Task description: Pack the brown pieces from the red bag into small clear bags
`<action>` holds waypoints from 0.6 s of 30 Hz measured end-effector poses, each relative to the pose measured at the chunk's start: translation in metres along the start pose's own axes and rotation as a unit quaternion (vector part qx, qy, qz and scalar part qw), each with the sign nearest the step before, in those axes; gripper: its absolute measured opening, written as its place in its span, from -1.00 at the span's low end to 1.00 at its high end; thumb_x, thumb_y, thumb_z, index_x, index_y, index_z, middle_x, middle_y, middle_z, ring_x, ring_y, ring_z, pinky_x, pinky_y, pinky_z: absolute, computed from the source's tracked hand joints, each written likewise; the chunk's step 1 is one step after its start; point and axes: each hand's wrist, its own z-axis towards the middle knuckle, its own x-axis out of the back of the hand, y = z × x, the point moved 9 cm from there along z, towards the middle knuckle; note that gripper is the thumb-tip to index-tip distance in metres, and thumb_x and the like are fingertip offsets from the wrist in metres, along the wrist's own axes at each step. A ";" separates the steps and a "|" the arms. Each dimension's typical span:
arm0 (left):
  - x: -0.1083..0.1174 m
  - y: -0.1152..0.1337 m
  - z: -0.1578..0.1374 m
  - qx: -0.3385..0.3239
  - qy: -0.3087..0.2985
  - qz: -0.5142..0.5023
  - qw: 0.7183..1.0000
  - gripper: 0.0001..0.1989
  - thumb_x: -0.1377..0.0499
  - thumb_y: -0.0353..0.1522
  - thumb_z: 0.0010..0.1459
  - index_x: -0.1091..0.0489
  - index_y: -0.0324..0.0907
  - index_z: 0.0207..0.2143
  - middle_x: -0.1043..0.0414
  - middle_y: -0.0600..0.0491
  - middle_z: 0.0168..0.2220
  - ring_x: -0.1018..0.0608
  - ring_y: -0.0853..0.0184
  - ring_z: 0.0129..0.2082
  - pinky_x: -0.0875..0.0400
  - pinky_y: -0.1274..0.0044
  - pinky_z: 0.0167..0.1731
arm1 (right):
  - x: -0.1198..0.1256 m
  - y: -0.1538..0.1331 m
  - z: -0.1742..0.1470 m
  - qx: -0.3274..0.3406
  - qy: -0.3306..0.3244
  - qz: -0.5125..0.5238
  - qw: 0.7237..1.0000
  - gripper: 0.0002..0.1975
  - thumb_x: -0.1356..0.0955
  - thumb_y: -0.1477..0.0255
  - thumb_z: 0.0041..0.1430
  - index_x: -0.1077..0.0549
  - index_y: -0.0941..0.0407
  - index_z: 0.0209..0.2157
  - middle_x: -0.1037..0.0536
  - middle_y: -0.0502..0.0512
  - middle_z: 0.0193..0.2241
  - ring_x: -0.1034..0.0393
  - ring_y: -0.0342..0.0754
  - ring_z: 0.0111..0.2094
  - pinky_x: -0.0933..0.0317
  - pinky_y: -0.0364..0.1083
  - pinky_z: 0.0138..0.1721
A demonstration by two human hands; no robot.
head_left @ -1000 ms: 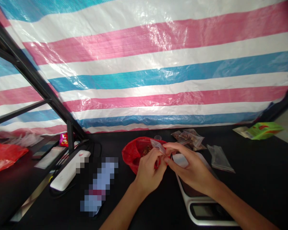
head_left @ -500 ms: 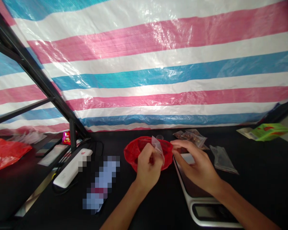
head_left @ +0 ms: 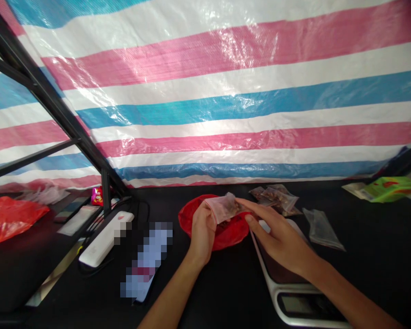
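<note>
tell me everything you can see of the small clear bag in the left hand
The small bag looks like thin, cloudy see-through plastic, with a thin reddish line across it near the left hand. Darker patches show toward its other end, too blurred to identify. It lies sideways above the red bag, gripped at its left end by the left hand. The right hand has its fingertips at the far end; whether they touch it is unclear.

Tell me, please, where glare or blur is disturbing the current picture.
Head view: white glare streaks the striped sheet; head view: coarse pixel blocks cover most of the bluish object; head view: the small clear bag in the left hand looks soft, with little fine detail.
</note>
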 end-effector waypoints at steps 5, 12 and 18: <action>0.012 -0.004 0.001 0.001 0.029 0.063 0.998 -0.79 -0.06 -0.26 0.26 -0.42 -0.16 -0.25 -0.51 0.04 -0.35 -0.56 0.30 -0.37 -0.51 0.48 -0.34 | 0.007 0.002 0.002 0.000 0.032 0.035 0.999 -0.61 -0.31 0.28 0.49 -0.48 -0.12 0.27 -0.60 0.06 0.19 -0.50 0.12 0.20 -0.34 0.18 0.27; 0.023 0.031 -0.014 -0.182 0.124 0.364 0.905 -0.53 -0.12 -0.46 0.19 -0.30 -0.11 0.16 -0.42 -0.09 0.13 -0.50 0.15 0.15 -0.40 0.22 0.22 | 0.009 -0.005 0.005 0.049 0.039 -0.045 0.997 -0.58 -0.31 0.37 0.47 -0.45 -0.10 0.30 -0.60 0.10 0.19 -0.51 0.14 0.20 -0.26 0.26 0.33; -0.015 0.009 -0.022 -0.222 -0.061 0.526 0.819 -0.19 -0.24 -0.53 0.12 -0.10 -0.09 0.40 -0.31 -0.20 0.33 -0.36 -0.05 0.34 -0.25 0.00 0.32 | -0.004 -0.011 0.002 0.087 -0.008 -0.089 0.992 -0.56 -0.29 0.41 0.47 -0.45 -0.09 0.31 -0.59 0.12 0.21 -0.51 0.14 0.21 -0.26 0.30 0.33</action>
